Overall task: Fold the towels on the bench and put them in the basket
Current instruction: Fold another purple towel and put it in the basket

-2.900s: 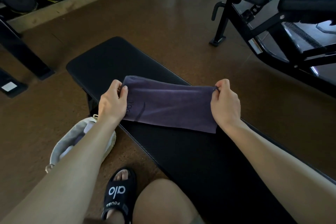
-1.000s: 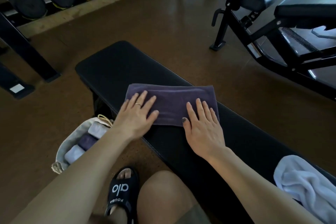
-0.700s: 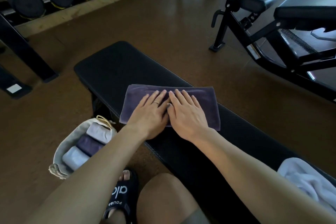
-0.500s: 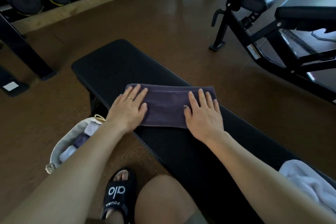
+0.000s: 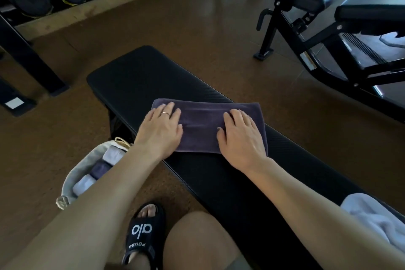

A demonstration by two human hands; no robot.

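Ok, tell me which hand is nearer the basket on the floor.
Left. The left hand presses the purple towel's left end, just above the basket beside the bench. The right hand presses the towel's right end, farther away.

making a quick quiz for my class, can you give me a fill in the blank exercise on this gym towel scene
1. Both hands, the left hand and the right hand, lie flat on the ____ towel.
2. That towel lies on the black ____.
3. The basket stands on the floor and holds ____ rolled towels.
4. A crumpled ____ towel lies on the bench by the right forearm.

Missing words: purple; bench; three; white
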